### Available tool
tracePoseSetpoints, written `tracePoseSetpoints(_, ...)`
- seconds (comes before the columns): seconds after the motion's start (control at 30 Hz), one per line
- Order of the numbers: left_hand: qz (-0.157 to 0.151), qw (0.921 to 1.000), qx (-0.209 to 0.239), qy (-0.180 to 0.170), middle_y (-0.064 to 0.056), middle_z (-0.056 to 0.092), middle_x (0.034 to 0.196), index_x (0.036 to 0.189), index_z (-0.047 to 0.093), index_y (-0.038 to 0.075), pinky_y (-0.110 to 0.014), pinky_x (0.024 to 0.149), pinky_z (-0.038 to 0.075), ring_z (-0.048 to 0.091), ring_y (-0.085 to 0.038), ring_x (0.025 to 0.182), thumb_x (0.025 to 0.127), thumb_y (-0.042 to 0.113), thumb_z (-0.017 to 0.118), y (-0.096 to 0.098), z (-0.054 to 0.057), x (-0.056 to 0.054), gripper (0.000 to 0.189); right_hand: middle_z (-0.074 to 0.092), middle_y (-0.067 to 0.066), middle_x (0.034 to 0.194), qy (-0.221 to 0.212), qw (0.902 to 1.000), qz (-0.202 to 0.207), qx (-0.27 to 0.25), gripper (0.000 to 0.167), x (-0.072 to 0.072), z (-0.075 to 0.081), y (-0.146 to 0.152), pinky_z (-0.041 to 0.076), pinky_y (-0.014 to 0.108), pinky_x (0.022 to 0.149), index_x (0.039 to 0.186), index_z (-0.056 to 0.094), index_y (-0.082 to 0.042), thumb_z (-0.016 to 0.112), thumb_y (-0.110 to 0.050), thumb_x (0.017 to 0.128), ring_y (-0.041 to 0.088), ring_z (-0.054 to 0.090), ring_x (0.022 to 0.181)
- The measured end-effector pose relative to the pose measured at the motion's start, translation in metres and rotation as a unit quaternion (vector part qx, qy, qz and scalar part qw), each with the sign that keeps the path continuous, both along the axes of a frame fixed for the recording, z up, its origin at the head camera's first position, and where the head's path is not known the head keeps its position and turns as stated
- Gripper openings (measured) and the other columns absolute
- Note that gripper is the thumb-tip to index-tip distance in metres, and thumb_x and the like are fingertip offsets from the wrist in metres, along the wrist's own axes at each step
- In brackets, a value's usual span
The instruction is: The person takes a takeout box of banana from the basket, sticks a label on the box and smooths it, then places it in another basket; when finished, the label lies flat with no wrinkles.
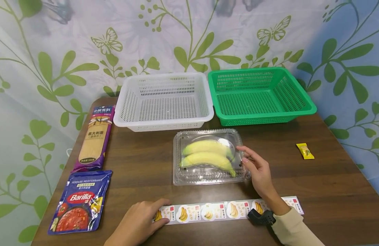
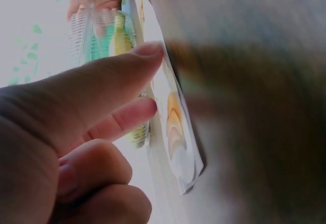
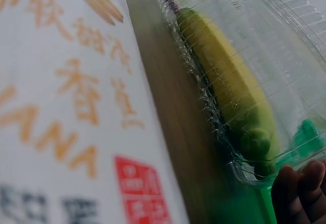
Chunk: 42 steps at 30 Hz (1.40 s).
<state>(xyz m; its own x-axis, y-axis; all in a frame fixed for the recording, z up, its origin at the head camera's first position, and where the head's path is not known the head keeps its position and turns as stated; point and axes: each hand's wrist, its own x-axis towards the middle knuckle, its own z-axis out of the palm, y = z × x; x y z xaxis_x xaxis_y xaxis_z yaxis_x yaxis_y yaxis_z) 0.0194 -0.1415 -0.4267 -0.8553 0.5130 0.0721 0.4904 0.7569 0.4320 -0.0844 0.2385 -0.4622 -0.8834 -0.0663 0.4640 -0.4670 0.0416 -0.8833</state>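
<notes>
Head view: we find the left hand (image 1: 141,220) with thumb and forefinger spread across the label strip (image 1: 207,212) in front of the clear container (image 1: 177,167), whose right side the right hand (image 1: 259,172) touches with loosely parted fingers, where a sideways nudge could, we judge, skew it.

Head cam: above, facing fwd & down, wide over surface (image 1: 140,153). L wrist cam: v. close behind L grip (image 1: 141,218), rolled sideways, low along sticker strip (image 1: 201,213). R wrist cam: low, also rolled, v. near strip, facing clear box (image 1: 189,179). All 3 share strip + box
</notes>
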Motion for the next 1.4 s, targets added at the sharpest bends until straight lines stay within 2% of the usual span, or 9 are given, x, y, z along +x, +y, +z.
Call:
tracePoseSetpoints(0.3, 0.005, 0.9996, 0.0, -0.028, 0.014, 0.065, 0.077, 0.113, 0.069, 0.023, -0.029, 0.051, 0.039, 0.048, 0.0, 0.063, 0.084, 0.033, 0.084, 0.0002, -0.001, 0.0004, 0.034, 0.05, 0.003, 0.081, -0.009, 0.9999, 0.001, 0.009, 0.033, 0.0019, -0.0012, -0.0003, 0.035, 0.027, 0.054, 0.131, 0.059, 0.012, 0.048, 0.009, 0.1, 0.013, 0.042, 0.063)
tracePoseSetpoints(0.53, 0.008, 0.9988, 0.008, -0.047, 0.02, 0.047, 0.067, 0.11, 0.067, 0.023, -0.025, 0.052, 0.035, 0.041, 0.0, 0.06, 0.085, 0.032, 0.083, 0.001, -0.0012, -0.0004, 0.031, 0.049, 0.003, 0.08, -0.001, 0.9999, 0.001, 0.016, 0.034, 0.0015, -0.0019, 0.0003, 0.035, 0.027, 0.052, 0.132, 0.059, 0.012, 0.047, 0.01, 0.1, 0.013, 0.041, 0.062)
tracePoseSetpoints(0.63, 0.009, 0.9978, 0.013, -0.065, 0.02, 0.042, 0.065, 0.109, 0.065, 0.024, -0.025, 0.052, 0.034, 0.039, 0.001, 0.059, 0.087, 0.033, 0.082, 0.001, -0.0012, -0.001, 0.029, 0.052, 0.003, 0.085, -0.005, 0.9998, -0.003, 0.022, 0.035, 0.0013, -0.0026, 0.0008, 0.035, 0.027, 0.053, 0.132, 0.059, 0.011, 0.047, 0.009, 0.1, 0.013, 0.041, 0.062)
tracePoseSetpoints(0.77, 0.013, 0.9957, 0.027, -0.088, 0.02, 0.04, 0.065, 0.109, 0.064, 0.025, -0.023, 0.051, 0.032, 0.036, 0.002, 0.056, 0.089, 0.033, 0.08, 0.0018, -0.0015, -0.0019, 0.027, 0.054, 0.004, 0.089, -0.009, 0.9996, -0.006, 0.026, 0.035, 0.0014, -0.0025, 0.0014, 0.036, 0.027, 0.053, 0.133, 0.059, 0.01, 0.048, 0.009, 0.1, 0.013, 0.041, 0.062)
tracePoseSetpoints(0.97, 0.02, 0.992, 0.05, -0.114, 0.02, 0.042, 0.067, 0.107, 0.062, 0.027, -0.022, 0.051, 0.032, 0.036, 0.004, 0.056, 0.088, 0.031, 0.081, 0.0045, -0.0014, -0.004, 0.027, 0.051, 0.004, 0.084, -0.012, 0.9996, -0.006, 0.025, 0.035, 0.0019, -0.0014, 0.0015, 0.036, 0.027, 0.053, 0.133, 0.059, 0.011, 0.048, 0.01, 0.1, 0.014, 0.042, 0.063)
tracePoseSetpoints(1.27, 0.029, 0.9895, 0.055, -0.13, 0.02, 0.041, 0.066, 0.106, 0.063, 0.029, -0.022, 0.049, 0.031, 0.035, 0.003, 0.055, 0.087, 0.033, 0.082, 0.0051, -0.001, -0.005, 0.027, 0.048, 0.003, 0.079, -0.016, 0.9996, -0.004, 0.024, 0.035, 0.0015, -0.0015, 0.0022, 0.036, 0.027, 0.053, 0.133, 0.059, 0.01, 0.048, 0.009, 0.1, 0.014, 0.042, 0.063)
tracePoseSetpoints(1.4, 0.029, 0.9902, 0.051, -0.126, 0.02, 0.041, 0.066, 0.107, 0.063, 0.028, -0.022, 0.049, 0.031, 0.035, 0.003, 0.055, 0.087, 0.033, 0.082, 0.0051, -0.0006, -0.0051, 0.028, 0.049, 0.003, 0.08, -0.016, 0.9996, -0.003, 0.022, 0.035, 0.0014, -0.0014, 0.002, 0.036, 0.027, 0.054, 0.133, 0.059, 0.011, 0.048, 0.01, 0.1, 0.014, 0.042, 0.063)
